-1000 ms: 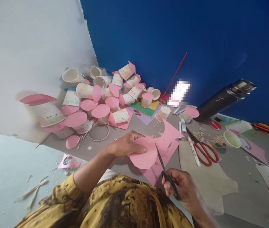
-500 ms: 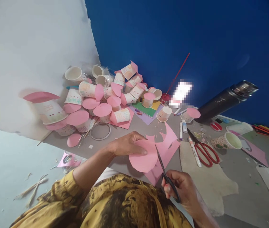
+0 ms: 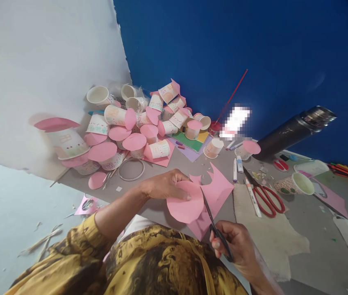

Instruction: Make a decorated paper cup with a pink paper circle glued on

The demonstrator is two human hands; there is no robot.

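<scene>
Since a second ago, your head view shows the jagged pink offcut [image 3: 219, 188] settled lower beyond the pink paper disc [image 3: 187, 209]. Your left hand [image 3: 164, 186] pinches that disc, thumb over its face, above the table [image 3: 158, 213]. Your right hand [image 3: 235, 243] has its fingers curled around the black scissors [image 3: 219, 237], blades beside the disc's right edge.

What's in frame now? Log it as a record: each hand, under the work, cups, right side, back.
left hand: holds pink paper disc
right hand: holds black-handled scissors, blades by disc's edge
under the work: cut pink sheet
cups: pile of paper cups, many with pink paper attached
right side: red-handled scissors, beige cloth
back: blue wall
</scene>
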